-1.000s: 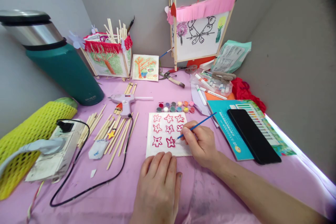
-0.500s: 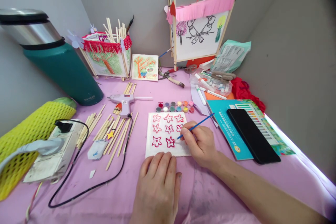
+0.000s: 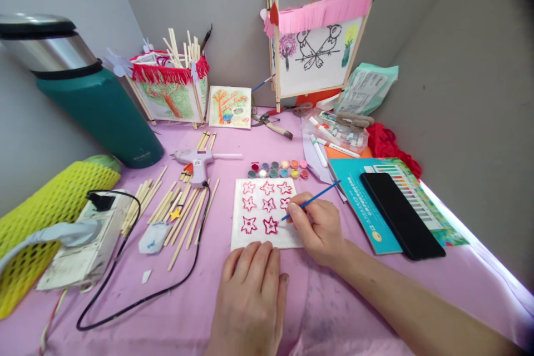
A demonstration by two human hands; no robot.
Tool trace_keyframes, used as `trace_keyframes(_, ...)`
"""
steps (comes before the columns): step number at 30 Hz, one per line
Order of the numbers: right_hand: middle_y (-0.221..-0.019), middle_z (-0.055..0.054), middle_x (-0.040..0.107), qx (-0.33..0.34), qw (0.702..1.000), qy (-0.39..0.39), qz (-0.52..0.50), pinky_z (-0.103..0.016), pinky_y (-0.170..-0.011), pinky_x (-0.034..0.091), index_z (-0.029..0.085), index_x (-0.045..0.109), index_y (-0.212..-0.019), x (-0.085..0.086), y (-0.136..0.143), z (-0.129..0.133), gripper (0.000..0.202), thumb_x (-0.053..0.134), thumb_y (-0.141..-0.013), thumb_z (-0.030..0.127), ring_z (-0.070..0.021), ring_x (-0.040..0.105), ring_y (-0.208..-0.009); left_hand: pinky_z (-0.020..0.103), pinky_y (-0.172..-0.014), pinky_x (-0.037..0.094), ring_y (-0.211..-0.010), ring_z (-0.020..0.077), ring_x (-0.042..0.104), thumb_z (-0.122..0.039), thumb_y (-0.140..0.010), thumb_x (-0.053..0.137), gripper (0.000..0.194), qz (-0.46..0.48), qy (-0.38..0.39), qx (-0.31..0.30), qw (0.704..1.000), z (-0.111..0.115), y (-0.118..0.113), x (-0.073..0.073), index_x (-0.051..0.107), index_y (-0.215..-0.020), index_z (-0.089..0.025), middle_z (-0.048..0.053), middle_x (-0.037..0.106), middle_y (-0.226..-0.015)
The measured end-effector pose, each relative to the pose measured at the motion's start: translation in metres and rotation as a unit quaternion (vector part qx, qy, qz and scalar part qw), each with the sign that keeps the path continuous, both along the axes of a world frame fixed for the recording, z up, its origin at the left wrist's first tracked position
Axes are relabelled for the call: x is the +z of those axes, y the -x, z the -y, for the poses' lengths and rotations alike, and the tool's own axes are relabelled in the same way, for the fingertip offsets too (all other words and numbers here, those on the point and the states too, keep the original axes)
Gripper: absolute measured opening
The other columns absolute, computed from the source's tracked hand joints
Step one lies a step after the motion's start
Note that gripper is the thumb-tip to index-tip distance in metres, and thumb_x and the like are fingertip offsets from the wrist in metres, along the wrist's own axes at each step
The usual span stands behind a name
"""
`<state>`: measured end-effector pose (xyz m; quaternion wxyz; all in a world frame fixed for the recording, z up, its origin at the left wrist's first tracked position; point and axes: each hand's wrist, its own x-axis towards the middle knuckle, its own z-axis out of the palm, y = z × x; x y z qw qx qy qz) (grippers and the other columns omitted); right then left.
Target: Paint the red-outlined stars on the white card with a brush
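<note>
A white square sheet (image 3: 258, 239) lies on the purple cloth, bearing rows of red and dark pink star outlines. My right hand (image 3: 319, 228) pinches a thin blue paintbrush (image 3: 317, 196), its tip at the right side of the bottom middle star (image 3: 270, 226). The right hand partly covers the sheet's right edge. My left hand (image 3: 252, 283) lies flat, palm down, with its fingertips on the sheet's lower edge. Small paint pots (image 3: 274, 173) in several colours stand in two rows just behind the sheet.
A glue gun (image 3: 200, 164) with a black cord and many wooden sticks (image 3: 187, 211) lie left, beside a power strip (image 3: 87, 245) and green bottle (image 3: 104, 111). A black phone (image 3: 400, 214) rests on a blue book (image 3: 359, 200) at right. Decorated lanterns stand behind.
</note>
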<state>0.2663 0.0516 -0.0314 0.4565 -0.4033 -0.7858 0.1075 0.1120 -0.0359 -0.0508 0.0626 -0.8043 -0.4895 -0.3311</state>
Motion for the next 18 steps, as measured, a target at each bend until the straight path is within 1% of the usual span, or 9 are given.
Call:
trace_keyframes(4,-0.064,-0.002,0.061,-0.001,1.0,0.004,-0.01,-0.024,-0.052,0.041,0.018,0.055,-0.069,0.0004,0.0004,0.0005,0.024,0.044,-0.091,0.017,-0.0113,0.056,-0.054,0.042,-0.088,0.041,-0.099,0.0242,0.059,-0.02,-0.086,0.053,0.022,-0.001,0.0,0.003,1.0,0.0,0.0003,-0.0001,0.063,-0.104,-0.013,0.008,0.067,-0.107)
trace_keyframes(10,-0.064,-0.002,0.061,0.002,1.0,0.006,0.007,-0.024,-0.053,0.041,0.018,0.055,-0.069,-0.0001,0.0007,0.0002,0.024,0.045,-0.09,0.017,-0.0115,0.057,-0.055,0.041,-0.088,0.041,-0.099,0.0237,0.059,-0.02,-0.087,0.051,0.022,-0.001,-0.001,0.005,1.0,0.0006,0.0009,0.0005,0.063,-0.104,-0.014,0.007,0.068,-0.106)
trace_keyframes(18,-0.064,-0.002,0.063,-0.011,1.0,0.017,-0.016,-0.024,-0.05,0.042,0.019,0.054,-0.071,0.0005,0.0015,0.0008,0.023,0.044,-0.091,0.019,-0.012,0.059,-0.054,0.041,-0.088,0.041,-0.099,0.0238,0.059,-0.019,-0.086,0.053,0.022,-0.003,-0.001,0.002,1.0,0.0001,0.0011,0.0013,0.063,-0.104,-0.013,0.008,0.068,-0.106)
